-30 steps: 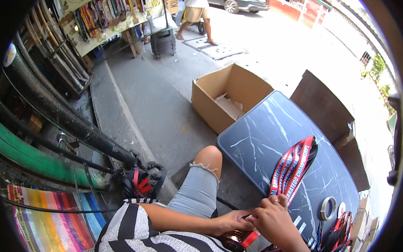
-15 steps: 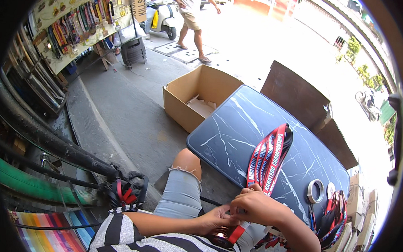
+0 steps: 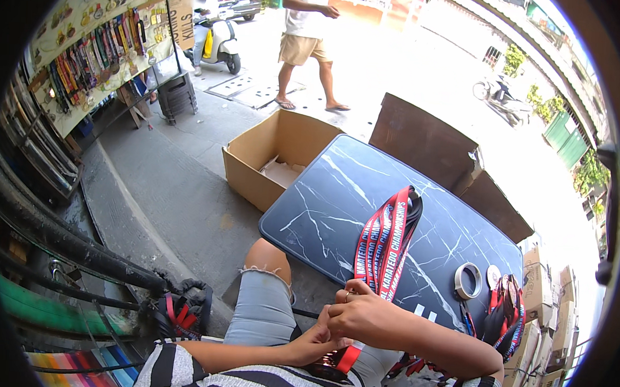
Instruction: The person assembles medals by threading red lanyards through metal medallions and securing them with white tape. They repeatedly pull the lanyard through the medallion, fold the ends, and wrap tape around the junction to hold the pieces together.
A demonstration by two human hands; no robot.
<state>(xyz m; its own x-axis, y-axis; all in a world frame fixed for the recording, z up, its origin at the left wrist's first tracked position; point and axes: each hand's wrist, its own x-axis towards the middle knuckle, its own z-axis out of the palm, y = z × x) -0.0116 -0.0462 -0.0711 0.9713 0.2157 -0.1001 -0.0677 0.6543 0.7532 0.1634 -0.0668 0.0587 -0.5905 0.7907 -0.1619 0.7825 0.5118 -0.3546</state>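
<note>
both hands meet just above the lap: the left hand (image 3: 316, 338) and the right hand (image 3: 368, 317) curl their fingers and pinch the near end of a bundle of red ribbons (image 3: 385, 240). the ribbons trail away across the dark marbled table (image 3: 337, 194), with a tape roll (image 3: 468, 280) to the right. an open cardboard box (image 3: 274, 158) sits on the pavement beyond.

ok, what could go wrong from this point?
The red ribbons lie stretched over the dark marble-look table while both the left hand and right hand work at their near end; a tug could drag the bundle off. The tape roll and the pile of medals sit close by and might get snagged.
</note>
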